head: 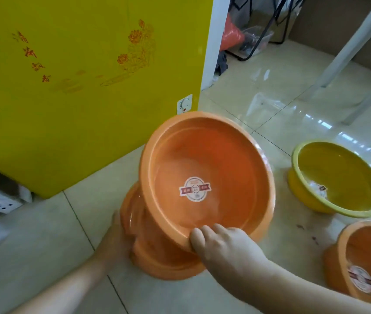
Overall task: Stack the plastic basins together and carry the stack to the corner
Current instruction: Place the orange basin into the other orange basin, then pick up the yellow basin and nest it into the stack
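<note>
Orange plastic fills most of my view: I have the upper orange basin (204, 175) by its near rim, my right hand (223, 243) with fingers curled over the lip and closed on it, the bowl tilted so its open side and round sticker face me. Beneath it is a second orange basin (157, 257), seemingly upside down on the tiled floor (44, 245), and my left hand (117, 236) is pressed flat against its side; I cannot tell how far those fingers wrap round it, since the plastic hides them. The yellow basin (336, 177) sits open side up on the floor to my right, and a third orange basin (365, 264) is nearer me at the right edge, both well apart from the pair I am handling. All this is just beside the yellow cabinet (78, 87). To nest properly, I judge the lower basin needs turning open side up first. Then I should level the upper one, centre it over the other's mouth and let it drop in squarely, not jam it in crooked, keeping my left hand steadying the base so it does not skid on the glossy tiles.
</note>
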A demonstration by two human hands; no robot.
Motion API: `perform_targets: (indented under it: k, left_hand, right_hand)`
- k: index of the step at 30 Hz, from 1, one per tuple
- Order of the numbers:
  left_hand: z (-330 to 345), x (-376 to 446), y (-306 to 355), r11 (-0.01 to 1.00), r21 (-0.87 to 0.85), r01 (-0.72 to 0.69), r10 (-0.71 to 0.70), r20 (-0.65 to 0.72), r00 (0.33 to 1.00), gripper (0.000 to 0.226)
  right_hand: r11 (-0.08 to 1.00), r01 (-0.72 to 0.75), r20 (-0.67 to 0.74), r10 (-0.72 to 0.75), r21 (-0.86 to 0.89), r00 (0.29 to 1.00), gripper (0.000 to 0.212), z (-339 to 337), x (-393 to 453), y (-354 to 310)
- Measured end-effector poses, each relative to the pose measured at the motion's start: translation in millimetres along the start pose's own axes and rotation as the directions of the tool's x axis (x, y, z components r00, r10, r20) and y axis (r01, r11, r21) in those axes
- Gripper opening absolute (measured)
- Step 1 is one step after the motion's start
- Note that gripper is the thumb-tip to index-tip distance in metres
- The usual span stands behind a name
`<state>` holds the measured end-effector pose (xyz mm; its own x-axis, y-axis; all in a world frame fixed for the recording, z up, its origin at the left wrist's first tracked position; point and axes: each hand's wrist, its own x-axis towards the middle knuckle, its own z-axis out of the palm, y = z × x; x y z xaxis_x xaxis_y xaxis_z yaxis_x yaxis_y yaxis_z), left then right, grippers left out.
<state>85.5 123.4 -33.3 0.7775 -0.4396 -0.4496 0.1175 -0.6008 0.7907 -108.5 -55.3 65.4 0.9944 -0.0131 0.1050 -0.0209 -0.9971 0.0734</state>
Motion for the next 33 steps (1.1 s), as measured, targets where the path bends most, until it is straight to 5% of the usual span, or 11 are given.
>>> perform_targets:
  k: [2, 6, 9, 13, 18, 21, 22, 25, 27, 29, 33]
  left_hand:
    - [13.1, -13.8, 18.9, 0.99, -0.112, 0.08, -0.07, 0.091, 0.993, 0.009]
    - [16.3, -18.8, 31.0, 0.881, -0.379, 0.284, -0.276, 0.075, 0.958, 0.025]
    - [12.6, -9.0, 33.4, 0.839, -0.426, 0.339, -0.317, 0.124, 0.94, 0.064]
    - [21.4, 4.2, 40.2, 0.924, -0.33, 0.192, -0.143, 0.167, 0.975, 0.077]
    - [56.6, 4.3, 39.2, 0.998, 0.037, 0.045, -0.05, 0.137, 0.989, 0.073]
    - [65.1, 9.1, 22.4, 0.981, 0.196, -0.002, -0.018, 0.099, 0.995, 0.07]
    - [63.9, 16.3, 8.8, 0.976, 0.219, -0.008, -0.015, 0.101, 0.995, 0.074]
    - [60.0, 39.6, -37.2, 0.968, 0.248, -0.036, 0.013, 0.094, 0.996, 0.087]
    - [63.7, 38.1, -40.0, 0.975, 0.219, -0.04, 0.018, 0.105, 0.994, 0.089]
    - [68.8, 21.1, -19.3, 0.984, 0.178, -0.003, -0.018, 0.113, 0.993, 0.091]
    - [80.5, -1.3, -1.0, 0.992, 0.126, 0.002, -0.025, 0.184, 0.983, 0.098]
  right_hand:
    - [0.995, 0.1, 0.067, -0.1, -0.003, 0.993, 0.016, 15.2, -3.2, -19.5]
    - [0.994, 0.105, 0.077, -0.107, 0.022, 0.991, 0.05, 42.4, -31.7, -17.4]
    - [0.983, 0.178, 0.23, -0.181, 0.033, 0.956, 0.041, 56.2, -45.1, -24.7]
    - [0.981, 0.19, 0.42, -0.193, 0.048, 0.887, 0.032, 57.0, -61.2, -8.2]
    - [0.929, 0.212, 0.338, -0.313, 0.304, 0.887, 0.031, 34.9, -63.0, 47.3]
    - [0.976, -0.149, 0.171, 0.121, 0.158, 0.978, 0.043, 39.9, -65.2, 130.7]
    - [0.947, -0.321, 0.143, 0.314, 0.027, 0.939, 0.044, 47.8, -69.2, 163.4]
    - [0.678, -0.703, 0.2, 0.735, -0.214, 0.648, 0.073, 79.0, -90.2, 248.5]
    - [0.555, -0.792, 0.253, 0.829, -0.256, 0.499, 0.079, 101.0, -109.6, 284.1]
    - [0.494, -0.836, 0.304, 0.856, -0.239, 0.419, 0.048, 115.7, -119.4, 297.3]
    - [0.57, -0.787, 0.226, 0.82, -0.236, 0.526, 0.021, 113.6, -113.2, 291.0]
